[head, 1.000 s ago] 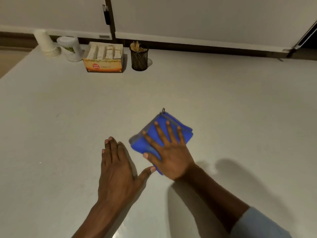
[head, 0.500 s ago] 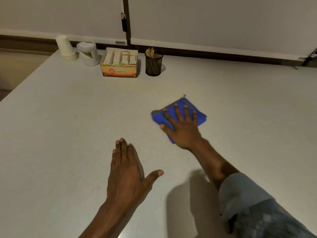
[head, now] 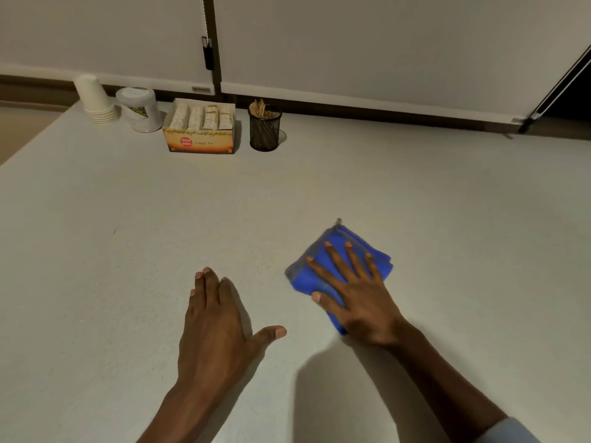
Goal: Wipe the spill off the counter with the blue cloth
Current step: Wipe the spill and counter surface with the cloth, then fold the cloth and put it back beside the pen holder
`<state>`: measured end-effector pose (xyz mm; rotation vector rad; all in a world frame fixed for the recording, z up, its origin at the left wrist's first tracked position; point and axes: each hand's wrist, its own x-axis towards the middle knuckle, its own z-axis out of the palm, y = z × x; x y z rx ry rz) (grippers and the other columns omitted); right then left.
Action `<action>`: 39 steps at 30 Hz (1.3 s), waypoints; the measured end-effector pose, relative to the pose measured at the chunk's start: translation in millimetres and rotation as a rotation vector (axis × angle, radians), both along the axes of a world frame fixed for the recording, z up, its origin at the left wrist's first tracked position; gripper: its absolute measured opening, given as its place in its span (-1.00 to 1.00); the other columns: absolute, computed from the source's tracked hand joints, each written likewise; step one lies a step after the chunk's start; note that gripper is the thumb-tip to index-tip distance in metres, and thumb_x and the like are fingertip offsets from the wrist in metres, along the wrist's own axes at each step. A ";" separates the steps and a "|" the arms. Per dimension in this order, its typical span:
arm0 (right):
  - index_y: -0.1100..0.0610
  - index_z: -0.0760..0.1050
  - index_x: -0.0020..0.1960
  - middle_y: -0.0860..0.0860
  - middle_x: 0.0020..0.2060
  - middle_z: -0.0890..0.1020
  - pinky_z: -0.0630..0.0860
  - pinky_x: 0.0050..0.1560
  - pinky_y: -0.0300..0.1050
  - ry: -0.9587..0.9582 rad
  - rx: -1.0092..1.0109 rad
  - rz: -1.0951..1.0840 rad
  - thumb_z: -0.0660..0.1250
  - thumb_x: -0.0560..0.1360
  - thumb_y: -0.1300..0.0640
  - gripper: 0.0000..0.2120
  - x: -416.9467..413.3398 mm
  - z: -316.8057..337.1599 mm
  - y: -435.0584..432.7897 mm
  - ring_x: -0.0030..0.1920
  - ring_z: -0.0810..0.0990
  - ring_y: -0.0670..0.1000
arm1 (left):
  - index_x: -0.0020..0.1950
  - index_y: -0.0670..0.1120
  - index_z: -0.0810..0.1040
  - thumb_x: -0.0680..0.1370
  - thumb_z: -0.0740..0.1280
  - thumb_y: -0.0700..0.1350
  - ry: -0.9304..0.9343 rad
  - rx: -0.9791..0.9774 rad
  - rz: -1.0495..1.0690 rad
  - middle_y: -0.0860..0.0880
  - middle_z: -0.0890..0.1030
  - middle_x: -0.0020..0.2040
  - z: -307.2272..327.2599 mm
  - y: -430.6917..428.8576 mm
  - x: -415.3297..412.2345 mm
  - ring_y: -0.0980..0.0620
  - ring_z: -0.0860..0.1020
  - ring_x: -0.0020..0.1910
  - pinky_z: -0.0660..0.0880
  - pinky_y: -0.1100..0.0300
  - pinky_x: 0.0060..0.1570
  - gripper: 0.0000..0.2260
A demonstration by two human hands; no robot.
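The pale counter (head: 415, 193) ran back to closed white cabinet doors, with a stack of paper cups (head: 95, 100), a box of sachets (head: 200, 129) and a mesh holder (head: 264, 129) at its far edge. The blue cloth (head: 307, 273) lay folded, flat on the counter, right of centre. The right hand (head: 358, 295) pressed it palm-down, fingers spread wide — no pinch. The left hand (head: 214, 324) lay flat on the counter just beside it, fingers together, thumb out, holding nothing. No spill was discernible. Judged soft, light and liable to bunch — best driven by flat pressure over its middle.

Cups (head: 96, 100), tub (head: 139, 110), box (head: 200, 131), mesh holder (head: 264, 129).
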<state>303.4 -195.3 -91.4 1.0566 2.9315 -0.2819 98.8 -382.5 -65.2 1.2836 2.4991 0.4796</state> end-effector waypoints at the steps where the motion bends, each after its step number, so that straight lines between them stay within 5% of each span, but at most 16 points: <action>1: -0.39 -0.29 0.65 -0.14 0.72 -0.23 -0.30 0.67 0.32 -0.011 -0.018 -0.059 -0.23 0.60 -0.48 -0.34 6.0 2.2 0.1 0.71 -0.34 0.09 | 0.73 -0.22 0.06 0.33 0.21 0.65 0.007 -0.004 -0.002 -0.27 -0.04 0.77 2.4 -0.2 2.0 -0.21 -0.11 0.77 -0.03 -0.10 0.74 0.26; 4: -0.34 -0.35 0.65 -0.14 0.67 -0.37 -0.37 0.65 0.32 -0.053 -0.059 -0.185 -0.33 0.43 -0.64 -0.14 10.4 8.4 -12.6 0.67 -0.45 0.09 | 0.61 -0.19 0.37 0.44 0.32 0.54 -0.001 0.078 0.007 -0.26 0.24 0.71 8.0 -0.9 12.7 -0.25 0.12 0.73 0.18 -0.15 0.66 0.00; 6: -0.32 -0.34 0.66 -0.14 0.65 -0.39 -0.40 0.65 0.29 -0.053 -0.118 -0.232 -0.39 0.31 -0.71 -0.01 7.2 13.6 -26.3 0.66 -0.48 0.08 | 0.40 -0.15 0.58 0.47 0.40 0.43 -0.035 0.196 0.009 -0.19 0.55 0.50 10.0 2.8 20.7 -0.22 0.41 0.54 0.43 -0.12 0.40 -0.24; 8: -0.30 -0.30 0.68 -0.14 0.67 -0.36 -0.37 0.67 0.26 -0.046 -0.180 -0.246 -0.41 0.28 -0.71 0.04 5.4 19.7 -37.3 0.66 -0.47 0.05 | 0.28 -0.11 0.64 0.47 0.43 0.38 -0.114 0.283 0.025 -0.06 0.66 0.27 13.8 12.1 28.3 -0.11 0.52 0.30 0.46 0.03 0.14 -0.36; 18: -0.23 -0.01 0.71 -0.20 0.72 -0.08 -0.20 0.68 0.09 -0.002 -0.344 -0.253 -0.06 0.68 -0.35 -0.37 19.3 49.0 -62.4 0.72 -0.20 -0.07 | 0.36 -0.11 0.56 0.51 0.59 0.07 -0.385 0.218 0.034 -0.04 0.69 0.13 23.0 85.2 40.1 -0.08 0.66 0.10 0.60 0.05 0.11 -0.50; 22: -0.16 0.31 0.62 -0.22 0.54 0.45 0.36 0.46 -0.25 0.219 -0.326 -0.320 0.11 0.66 -0.35 -0.41 35.6 62.1 -58.9 0.55 0.42 -0.07 | 0.06 -0.03 0.69 0.47 0.55 -0.20 -0.511 0.249 0.049 0.03 0.72 -0.07 29.1 90.5 34.2 -0.04 0.71 -0.03 0.69 0.03 0.03 -0.80; 24: -0.15 0.46 0.52 -0.23 0.36 0.62 0.54 0.27 -0.19 0.279 -0.227 -0.385 0.24 0.62 -0.35 -0.47 41.2 70.1 -50.1 0.30 0.63 -0.11 | -0.04 0.01 0.74 0.43 0.59 -0.23 -0.603 0.274 -0.013 0.06 0.75 -0.15 38.0 88.4 26.2 0.04 0.72 -0.13 0.70 0.07 -0.06 -0.81; 26: -0.17 0.53 0.41 -0.26 0.24 0.67 0.61 0.18 -0.11 0.353 -0.102 -0.429 0.37 0.57 -0.27 -0.55 43.4 76.0 -38.1 0.16 0.67 -0.15 | -0.04 0.00 0.78 0.40 0.63 -0.26 -0.681 0.298 -0.154 0.08 0.76 -0.20 50.8 85.5 15.8 0.12 0.70 -0.23 0.65 0.13 -0.13 -0.78; 28: -0.20 0.49 0.43 -0.29 0.28 0.62 0.63 0.19 -0.04 0.404 -0.042 -0.398 0.47 0.53 -0.13 -0.51 43.9 78.3 -24.7 0.24 0.60 -0.15 | -0.02 0.02 0.79 0.40 0.64 -0.28 -0.727 0.329 -0.305 0.03 0.78 -0.18 68.7 82.1 6.0 0.06 0.69 -0.25 0.61 0.13 -0.12 -0.75; 30: -0.17 0.43 0.53 -0.26 0.43 0.52 0.57 0.35 0.03 0.458 -0.101 -0.307 0.55 0.47 0.06 -0.32 44.0 79.1 -11.2 0.43 0.46 -0.13 | -0.01 0.07 0.78 0.41 0.64 -0.26 -0.717 0.360 -0.441 -0.01 0.79 -0.10 87.3 79.2 -3.1 -0.08 0.70 -0.16 0.63 0.10 -0.09 -0.73; 33: -0.16 0.43 0.55 -0.18 0.49 0.51 0.49 0.47 -0.03 0.535 -0.296 -0.187 0.60 0.39 0.20 -0.20 38.3 81.7 2.4 0.48 0.45 -0.13 | 0.00 0.11 0.76 0.42 0.64 -0.21 -0.673 0.368 -0.576 0.03 0.79 -0.06 112.3 75.2 -17.6 0.02 0.70 -0.12 0.67 0.15 -0.07 -0.74; 39: 0.03 0.69 0.05 -0.03 -0.10 0.76 0.63 -0.04 -0.11 0.727 -0.524 -0.145 0.60 0.49 0.11 -0.83 16.6 80.6 4.2 -0.08 0.73 -0.01 | -0.08 0.07 0.74 0.42 0.67 -0.16 -0.473 0.373 -0.527 0.08 0.77 -0.12 135.9 68.8 -53.5 0.08 0.70 -0.15 0.64 0.22 -0.19 -0.80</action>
